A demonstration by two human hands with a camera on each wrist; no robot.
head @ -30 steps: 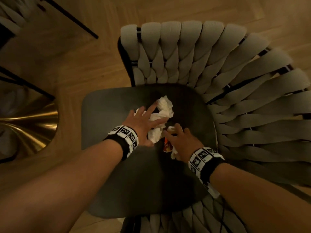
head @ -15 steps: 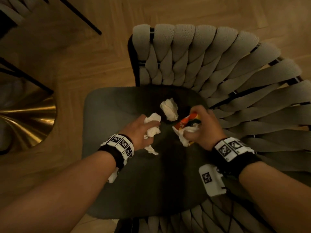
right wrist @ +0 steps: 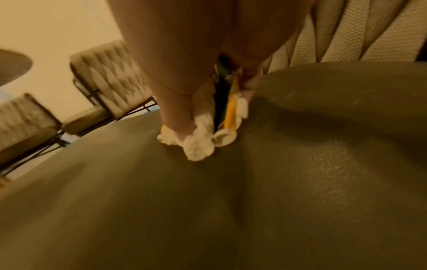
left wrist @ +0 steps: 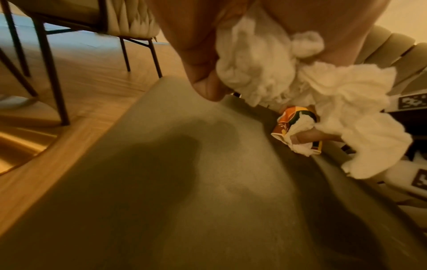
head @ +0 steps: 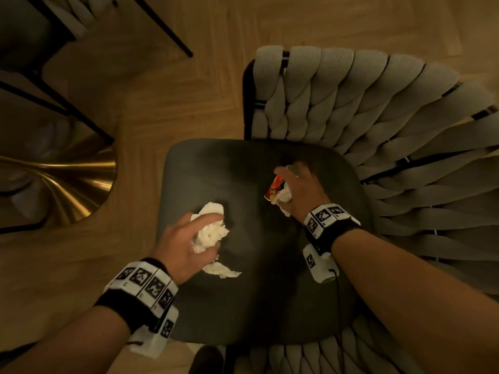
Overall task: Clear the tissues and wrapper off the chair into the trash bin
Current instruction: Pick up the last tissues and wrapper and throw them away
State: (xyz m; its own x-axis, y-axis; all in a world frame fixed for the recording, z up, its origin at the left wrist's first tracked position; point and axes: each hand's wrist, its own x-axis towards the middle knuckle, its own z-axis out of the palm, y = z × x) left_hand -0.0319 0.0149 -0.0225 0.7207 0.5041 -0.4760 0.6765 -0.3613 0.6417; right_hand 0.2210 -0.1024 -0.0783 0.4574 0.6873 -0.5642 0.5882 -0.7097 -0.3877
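left hand [head: 183, 242] gripping tissues [head: 209, 233], right hand [head: 302, 193] gripping wrapper [head: 273, 188]

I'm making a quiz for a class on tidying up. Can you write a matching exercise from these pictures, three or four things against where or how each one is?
Things:
1. wrapper
2. big tissue wad
3. seat
4. gold base

States:
A. dark, under both hands
B. on the floor, left of the chair
C. in the left hand's grip
D. orange, in the right hand with a small tissue

Pairs: 1-D, 2-C, 3-A, 4-B
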